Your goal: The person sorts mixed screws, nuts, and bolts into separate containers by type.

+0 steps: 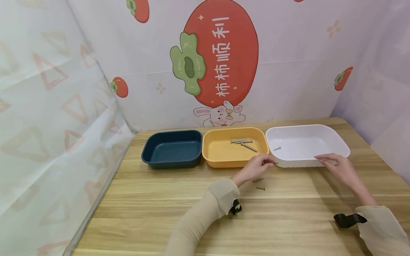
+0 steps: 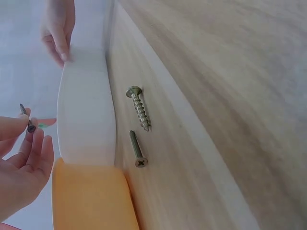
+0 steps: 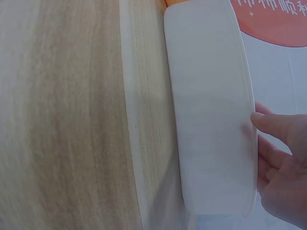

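Observation:
My left hand [image 1: 254, 168] pinches a small dark screw [image 2: 27, 118] between thumb and fingers, close to the front corner of the white tray [image 1: 307, 163]. The thumb of my right hand [image 1: 342, 171] lies outside that tray's front rim and the fingers go behind it, gripping the edge. Inside the white tray lies one small screw [image 1: 277, 148]. On the wooden table below my left hand are two more screws: a thick, coarse-threaded one [image 2: 139, 108] and a cross-head one [image 2: 137, 149].
A yellow tray [image 1: 224, 164] stands left of the white one, holding several long silver fasteners [image 1: 248, 147]. Farther left is a dark blue tray [image 1: 173, 165]. Behind the row hangs a printed cloth [image 1: 288, 89]; another cloth [image 1: 64, 142] borders the left side.

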Available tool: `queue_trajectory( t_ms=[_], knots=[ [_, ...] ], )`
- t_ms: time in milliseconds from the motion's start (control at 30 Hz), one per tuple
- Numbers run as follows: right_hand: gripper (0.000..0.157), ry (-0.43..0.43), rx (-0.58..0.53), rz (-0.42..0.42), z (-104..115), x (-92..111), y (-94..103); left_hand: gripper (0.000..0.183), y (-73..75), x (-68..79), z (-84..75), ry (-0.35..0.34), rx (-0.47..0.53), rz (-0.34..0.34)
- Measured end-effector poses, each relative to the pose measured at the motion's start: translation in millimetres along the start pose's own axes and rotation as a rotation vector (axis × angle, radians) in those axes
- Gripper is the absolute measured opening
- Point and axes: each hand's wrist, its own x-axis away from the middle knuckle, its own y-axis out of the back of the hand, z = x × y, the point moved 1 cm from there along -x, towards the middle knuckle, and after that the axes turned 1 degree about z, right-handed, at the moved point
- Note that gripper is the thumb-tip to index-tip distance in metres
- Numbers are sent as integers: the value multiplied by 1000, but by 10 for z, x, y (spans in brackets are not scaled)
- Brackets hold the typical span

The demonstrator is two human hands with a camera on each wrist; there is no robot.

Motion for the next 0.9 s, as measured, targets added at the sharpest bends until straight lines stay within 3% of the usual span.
queue_trajectory(
  t_ms=[467,900],
  knots=[
    [18,15,-19,-7,-9,-19,-11,14,-62,-184,-98,29,35,-70],
    [17,-2,1,2,-35,-25,6,16,-101,-368,-101,7,-29,-122]
  ],
)
